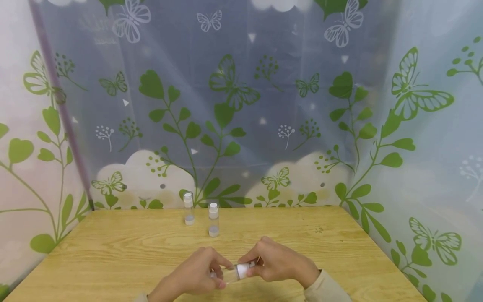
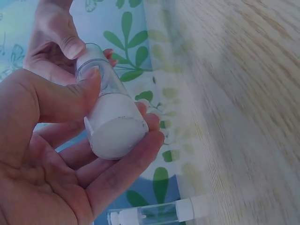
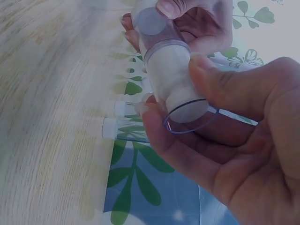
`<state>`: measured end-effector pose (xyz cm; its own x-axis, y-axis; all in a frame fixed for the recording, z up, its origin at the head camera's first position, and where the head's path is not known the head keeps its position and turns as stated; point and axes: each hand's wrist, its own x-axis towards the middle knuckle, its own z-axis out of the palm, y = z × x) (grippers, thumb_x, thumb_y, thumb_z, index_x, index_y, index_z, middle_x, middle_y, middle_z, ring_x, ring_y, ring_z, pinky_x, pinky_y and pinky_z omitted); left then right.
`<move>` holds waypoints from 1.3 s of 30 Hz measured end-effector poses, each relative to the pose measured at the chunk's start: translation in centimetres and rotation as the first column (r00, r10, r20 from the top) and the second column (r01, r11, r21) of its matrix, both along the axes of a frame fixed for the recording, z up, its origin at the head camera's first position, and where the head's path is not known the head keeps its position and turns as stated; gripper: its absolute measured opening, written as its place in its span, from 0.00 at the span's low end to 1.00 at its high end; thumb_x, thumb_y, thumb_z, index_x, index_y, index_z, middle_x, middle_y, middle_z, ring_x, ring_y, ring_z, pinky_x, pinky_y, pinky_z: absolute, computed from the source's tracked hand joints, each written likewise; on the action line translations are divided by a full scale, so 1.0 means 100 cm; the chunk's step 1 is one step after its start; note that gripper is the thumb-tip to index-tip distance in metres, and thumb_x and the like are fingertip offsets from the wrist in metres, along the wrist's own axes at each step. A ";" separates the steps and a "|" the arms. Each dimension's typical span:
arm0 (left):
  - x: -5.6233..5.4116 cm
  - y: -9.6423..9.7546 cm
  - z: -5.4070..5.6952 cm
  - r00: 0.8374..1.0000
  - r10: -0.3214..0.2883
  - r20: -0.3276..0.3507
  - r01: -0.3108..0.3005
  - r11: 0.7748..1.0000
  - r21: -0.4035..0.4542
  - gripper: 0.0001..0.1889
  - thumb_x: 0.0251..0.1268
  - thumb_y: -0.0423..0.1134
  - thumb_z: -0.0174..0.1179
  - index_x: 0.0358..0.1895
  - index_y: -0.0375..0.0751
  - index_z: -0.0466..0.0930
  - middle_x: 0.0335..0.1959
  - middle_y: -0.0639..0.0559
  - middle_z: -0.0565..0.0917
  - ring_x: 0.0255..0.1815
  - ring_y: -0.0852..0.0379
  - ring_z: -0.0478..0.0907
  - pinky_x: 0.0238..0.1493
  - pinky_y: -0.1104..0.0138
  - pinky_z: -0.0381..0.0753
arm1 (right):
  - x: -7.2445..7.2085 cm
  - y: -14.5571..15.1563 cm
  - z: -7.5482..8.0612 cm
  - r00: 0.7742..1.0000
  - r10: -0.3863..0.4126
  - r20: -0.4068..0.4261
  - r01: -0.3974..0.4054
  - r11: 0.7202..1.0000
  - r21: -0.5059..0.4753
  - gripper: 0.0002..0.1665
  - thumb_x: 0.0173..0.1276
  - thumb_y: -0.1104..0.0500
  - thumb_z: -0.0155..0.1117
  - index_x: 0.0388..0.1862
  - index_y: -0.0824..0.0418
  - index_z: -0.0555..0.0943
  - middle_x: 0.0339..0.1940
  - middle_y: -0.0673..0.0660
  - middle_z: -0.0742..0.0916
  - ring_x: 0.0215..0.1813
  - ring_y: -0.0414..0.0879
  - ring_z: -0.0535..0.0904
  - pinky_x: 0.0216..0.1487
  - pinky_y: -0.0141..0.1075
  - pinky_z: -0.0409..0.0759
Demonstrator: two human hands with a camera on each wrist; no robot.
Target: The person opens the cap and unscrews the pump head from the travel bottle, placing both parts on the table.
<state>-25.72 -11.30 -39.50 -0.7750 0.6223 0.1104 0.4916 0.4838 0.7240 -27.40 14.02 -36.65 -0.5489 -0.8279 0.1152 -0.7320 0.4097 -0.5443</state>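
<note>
A small clear pump bottle (image 1: pixel 231 275) with a white base and a white pump top under a clear cap lies tilted sideways between both hands, above the table. My left hand (image 1: pixel 200 268) grips its base end, thumb on the clear wall and fingers beneath the white base (image 2: pixel 119 129). At the other end my right hand (image 1: pixel 277 262) pinches the clear cap over the white collar (image 3: pixel 168 65) between thumb and fingers. The cap's round rim shows in the right wrist view. Whether the cap sits fully on cannot be made out.
Two similar clear bottles with white tops stand upright near the back of the wooden table (image 1: pixel 113 251), one at the left (image 1: pixel 188 212) and one slightly nearer (image 1: pixel 213 220). A printed curtain (image 1: pixel 241 126) with leaves and butterflies hangs behind the table and at both sides.
</note>
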 end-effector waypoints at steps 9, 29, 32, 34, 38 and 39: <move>0.003 0.002 0.001 1.000 0.021 -0.017 -0.021 1.000 -0.002 0.21 0.47 0.24 0.72 0.50 0.34 0.88 0.28 0.52 0.92 0.24 0.69 0.79 0.31 0.73 0.82 | -0.001 0.002 0.002 0.999 0.038 -0.014 -0.038 0.999 -0.006 0.18 0.70 0.69 0.67 0.57 0.64 0.86 0.50 0.58 0.92 0.43 0.29 0.86 0.44 0.21 0.82; 0.003 -0.008 0.010 0.999 0.035 0.039 -0.036 0.999 0.018 0.19 0.49 0.21 0.68 0.49 0.32 0.88 0.33 0.45 0.92 0.25 0.65 0.84 0.27 0.71 0.85 | -0.001 0.001 0.006 0.998 0.004 -0.070 -0.007 0.999 -0.038 0.17 0.70 0.68 0.67 0.57 0.64 0.87 0.50 0.59 0.92 0.45 0.33 0.88 0.43 0.21 0.83; -0.001 -0.018 0.008 0.999 0.041 0.035 -0.041 0.999 0.001 0.19 0.49 0.21 0.67 0.48 0.30 0.88 0.37 0.39 0.92 0.26 0.64 0.84 0.28 0.70 0.85 | -0.003 0.010 0.010 0.991 -0.061 -0.119 0.058 0.998 -0.028 0.16 0.70 0.69 0.67 0.55 0.62 0.88 0.49 0.58 0.92 0.43 0.34 0.89 0.42 0.22 0.83; -0.004 -0.025 0.006 0.999 0.040 0.031 -0.040 0.999 -0.014 0.19 0.49 0.21 0.67 0.48 0.30 0.88 0.38 0.38 0.92 0.27 0.64 0.84 0.29 0.70 0.85 | -0.004 0.017 0.012 0.986 -0.093 -0.138 0.090 0.996 -0.028 0.17 0.69 0.71 0.67 0.54 0.62 0.88 0.49 0.59 0.92 0.43 0.37 0.89 0.42 0.24 0.84; -0.007 -0.030 0.003 1.000 0.009 0.017 -0.009 1.000 -0.010 0.18 0.50 0.22 0.68 0.48 0.31 0.88 0.34 0.40 0.92 0.29 0.63 0.86 0.32 0.68 0.87 | -0.006 0.023 0.013 0.989 -0.075 -0.129 0.071 0.997 -0.031 0.16 0.69 0.70 0.67 0.55 0.65 0.87 0.50 0.60 0.92 0.45 0.38 0.90 0.45 0.25 0.85; -0.008 -0.030 0.003 1.000 0.007 0.011 -0.007 1.000 -0.012 0.18 0.50 0.23 0.68 0.48 0.31 0.88 0.34 0.41 0.92 0.29 0.64 0.86 0.33 0.67 0.88 | -0.007 0.022 0.014 0.990 -0.068 -0.123 0.065 0.997 -0.031 0.16 0.69 0.70 0.67 0.55 0.64 0.87 0.50 0.60 0.92 0.44 0.38 0.90 0.45 0.25 0.84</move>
